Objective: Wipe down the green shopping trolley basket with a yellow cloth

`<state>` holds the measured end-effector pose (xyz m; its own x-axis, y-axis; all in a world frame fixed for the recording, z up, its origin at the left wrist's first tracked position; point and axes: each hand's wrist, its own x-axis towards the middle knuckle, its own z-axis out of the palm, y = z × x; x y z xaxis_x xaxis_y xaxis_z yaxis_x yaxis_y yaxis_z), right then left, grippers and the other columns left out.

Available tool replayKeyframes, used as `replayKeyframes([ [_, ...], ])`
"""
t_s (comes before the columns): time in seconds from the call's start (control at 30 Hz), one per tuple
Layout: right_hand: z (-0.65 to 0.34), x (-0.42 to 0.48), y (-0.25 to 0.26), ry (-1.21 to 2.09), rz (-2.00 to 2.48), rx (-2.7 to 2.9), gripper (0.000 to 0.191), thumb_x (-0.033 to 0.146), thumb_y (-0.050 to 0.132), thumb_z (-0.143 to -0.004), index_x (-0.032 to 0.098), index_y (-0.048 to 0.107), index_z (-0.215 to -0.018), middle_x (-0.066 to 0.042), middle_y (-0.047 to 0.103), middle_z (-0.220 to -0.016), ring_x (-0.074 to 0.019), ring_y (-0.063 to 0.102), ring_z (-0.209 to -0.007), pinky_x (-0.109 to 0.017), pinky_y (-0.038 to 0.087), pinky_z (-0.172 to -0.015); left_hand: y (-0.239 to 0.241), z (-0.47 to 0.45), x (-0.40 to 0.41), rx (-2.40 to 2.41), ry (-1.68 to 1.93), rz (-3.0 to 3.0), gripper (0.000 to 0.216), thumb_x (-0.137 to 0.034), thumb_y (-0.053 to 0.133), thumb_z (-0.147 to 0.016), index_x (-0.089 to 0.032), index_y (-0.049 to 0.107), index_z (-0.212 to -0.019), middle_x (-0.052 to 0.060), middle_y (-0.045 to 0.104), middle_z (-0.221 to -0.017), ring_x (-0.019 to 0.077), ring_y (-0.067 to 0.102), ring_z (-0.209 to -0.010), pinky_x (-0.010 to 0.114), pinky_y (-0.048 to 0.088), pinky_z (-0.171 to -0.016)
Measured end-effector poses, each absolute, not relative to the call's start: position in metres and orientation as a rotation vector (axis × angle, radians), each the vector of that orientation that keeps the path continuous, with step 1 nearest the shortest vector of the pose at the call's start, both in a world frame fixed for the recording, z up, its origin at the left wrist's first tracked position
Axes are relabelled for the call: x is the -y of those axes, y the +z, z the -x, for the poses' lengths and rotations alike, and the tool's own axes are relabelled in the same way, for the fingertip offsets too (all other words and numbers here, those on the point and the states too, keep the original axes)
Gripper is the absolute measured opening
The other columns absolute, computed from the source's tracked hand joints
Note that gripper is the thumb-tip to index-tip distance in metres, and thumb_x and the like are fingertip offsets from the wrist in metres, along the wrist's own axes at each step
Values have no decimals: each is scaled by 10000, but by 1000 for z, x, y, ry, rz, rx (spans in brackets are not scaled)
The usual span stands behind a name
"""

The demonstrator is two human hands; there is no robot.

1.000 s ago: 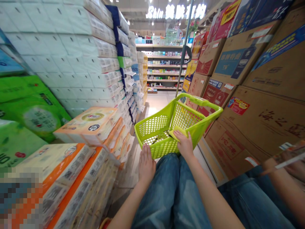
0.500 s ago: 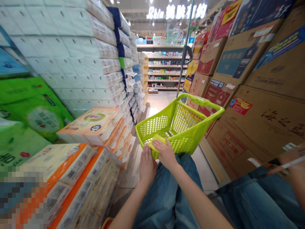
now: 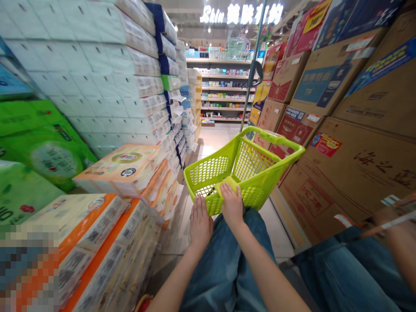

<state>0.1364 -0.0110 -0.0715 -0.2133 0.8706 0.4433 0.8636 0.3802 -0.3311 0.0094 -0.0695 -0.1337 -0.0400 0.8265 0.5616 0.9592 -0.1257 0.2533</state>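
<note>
A lime-green plastic shopping basket (image 3: 208, 170) with perforated walls stands tilted in front of my knees, its handle on the far right side. My right hand (image 3: 232, 203) presses a yellow cloth (image 3: 231, 182) over the near rim, fingers bent across it. Part of the cloth is hidden under the fingers. To its left, my left hand (image 3: 200, 222) lies with straight fingers against the basket's near left corner, fingertips at the rim. Its thumb is hard to make out.
Packs of tissue paper (image 3: 117, 160) are stacked close on the left. Cardboard cartons (image 3: 364, 169) line the right side. A grey pole (image 3: 251, 73) rises behind the basket, with store shelves (image 3: 224, 93) beyond. Denim (image 3: 351, 268) and a blurred arm show at lower right.
My right hand has slid rightward along the near rim with the yellow cloth. My left hand stays at the basket's corner. The view has shifted slightly.
</note>
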Motion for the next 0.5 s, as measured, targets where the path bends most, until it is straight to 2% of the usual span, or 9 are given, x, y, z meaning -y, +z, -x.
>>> replayKeyframes([
  [0.2,-101,34,-82,85,1221,2221,548,55,416,-859,180,518,-1383,-69,529,-1442,-155,418,-1385,-419,100,-1219,-143,-4,68,1887,-834,1989,861,-92,480,-824,-48,6,-1542,230,274,-1570,300,232,-1475,474,316,-1171],
  [0.33,-141,19,-75,54,1104,2321,636,9,407,-804,232,512,-1390,-54,547,-1425,-151,444,-1366,-466,42,-1218,-136,-3,71,1862,-885,2042,880,-96,486,-817,-80,-6,-1547,204,232,-1593,295,196,-1485,485,305,-1177],
  [0.5,-210,-12,-67,-58,1314,2136,707,-2,407,-722,256,539,-1366,-31,574,-1399,-172,480,-1341,-512,70,-1207,-129,-5,71,1884,-891,2042,886,-86,490,-814,-97,-3,-1550,190,225,-1599,288,197,-1486,473,285,-1189],
])
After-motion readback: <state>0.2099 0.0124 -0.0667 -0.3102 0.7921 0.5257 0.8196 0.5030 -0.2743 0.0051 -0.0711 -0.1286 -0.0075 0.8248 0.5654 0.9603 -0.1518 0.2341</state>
